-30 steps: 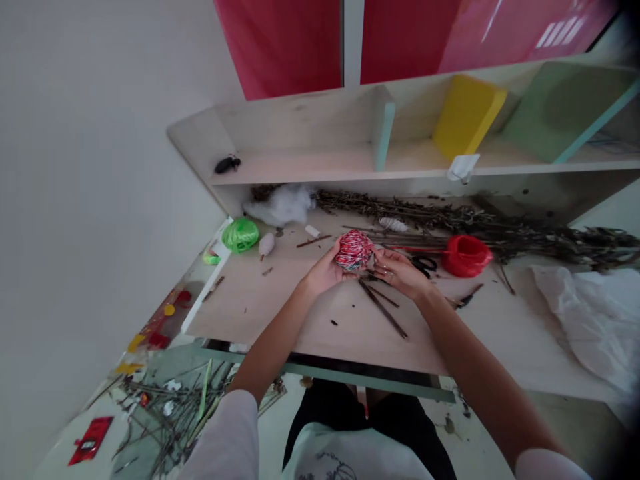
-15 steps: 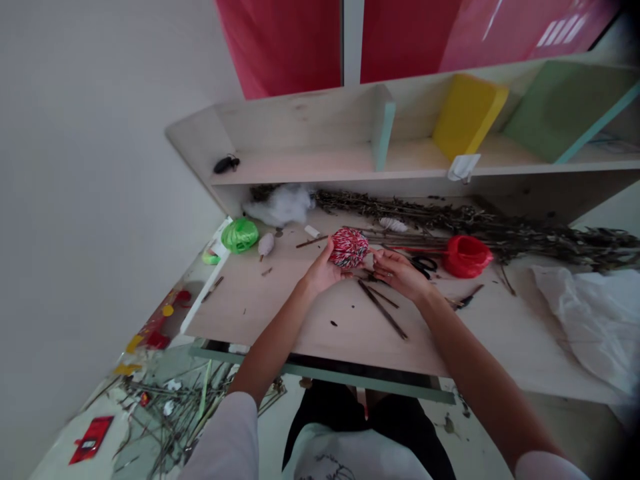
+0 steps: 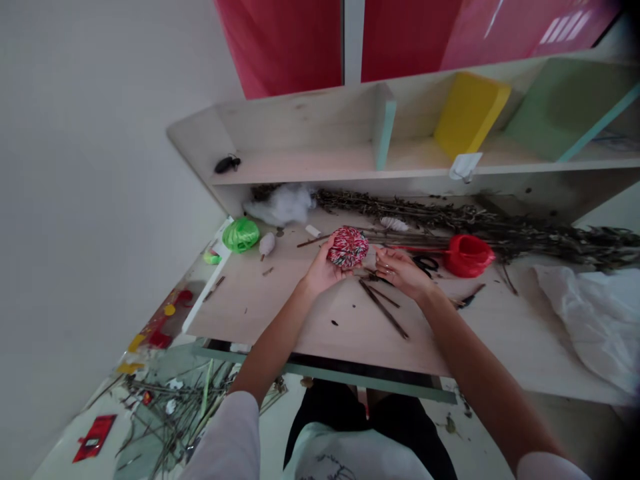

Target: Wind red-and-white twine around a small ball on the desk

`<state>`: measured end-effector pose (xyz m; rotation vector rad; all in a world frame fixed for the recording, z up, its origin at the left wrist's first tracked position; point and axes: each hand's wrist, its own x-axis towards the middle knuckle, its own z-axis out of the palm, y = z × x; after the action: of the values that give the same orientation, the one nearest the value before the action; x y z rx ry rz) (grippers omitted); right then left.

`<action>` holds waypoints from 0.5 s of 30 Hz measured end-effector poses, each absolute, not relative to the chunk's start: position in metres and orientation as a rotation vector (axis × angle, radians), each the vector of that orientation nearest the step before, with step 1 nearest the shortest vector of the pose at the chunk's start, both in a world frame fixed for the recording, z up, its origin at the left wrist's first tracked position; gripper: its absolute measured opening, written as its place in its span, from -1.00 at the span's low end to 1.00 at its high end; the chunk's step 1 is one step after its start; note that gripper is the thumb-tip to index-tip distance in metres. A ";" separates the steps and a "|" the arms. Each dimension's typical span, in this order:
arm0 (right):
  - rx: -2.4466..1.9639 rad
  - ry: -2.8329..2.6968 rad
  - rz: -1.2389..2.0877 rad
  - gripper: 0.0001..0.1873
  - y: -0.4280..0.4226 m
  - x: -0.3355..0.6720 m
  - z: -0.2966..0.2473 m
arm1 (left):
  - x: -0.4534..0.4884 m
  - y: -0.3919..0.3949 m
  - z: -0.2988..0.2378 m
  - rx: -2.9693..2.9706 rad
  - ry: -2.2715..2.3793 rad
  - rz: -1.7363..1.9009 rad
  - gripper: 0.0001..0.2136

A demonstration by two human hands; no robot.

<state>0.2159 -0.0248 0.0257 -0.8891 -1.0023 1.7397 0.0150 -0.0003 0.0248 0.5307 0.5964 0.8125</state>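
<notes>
Both hands are held over the middle of the pale wooden desk (image 3: 280,303). By the left hand (image 3: 323,270) a red-and-white twine ball (image 3: 349,247) is cupped from below and from the left, with the fingers curled round it and the ball raised slightly above the desk top. The right hand (image 3: 403,272) is kept just beside the ball on its right, palm turned partly upward and fingers loosely bent; whether a strand is pinched between them cannot be told. Several loose dark twigs (image 3: 384,308) are seen lying on the desk beneath and in front of the right hand.

Just beyond the right hand a pair of black-handled scissors (image 3: 425,265) is laid flat, and next to it, further right, a red twine spool (image 3: 468,255) is set. A long bundle of dry branches (image 3: 480,223) is spread along the back of the desk, under the shelf. At the left end of that bundle a tuft of white fluff (image 3: 283,203) is found, and near it, towards the desk's left edge, a green twine ball (image 3: 241,234). On the shelf above, a small black object (image 3: 227,163) is placed at the left and a yellow block (image 3: 470,113) is leant further right. A crumpled white plastic sheet (image 3: 595,313) is spread over the right end of the desk
</notes>
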 end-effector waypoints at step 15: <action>-0.924 -0.984 1.756 -0.54 -0.024 0.217 0.026 | 0.015 -0.001 0.029 0.477 0.622 0.825 -0.42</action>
<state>0.2169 -0.0244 0.0262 -0.9241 -0.9838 1.7563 0.0155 -0.0010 0.0292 0.4772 0.6219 0.8247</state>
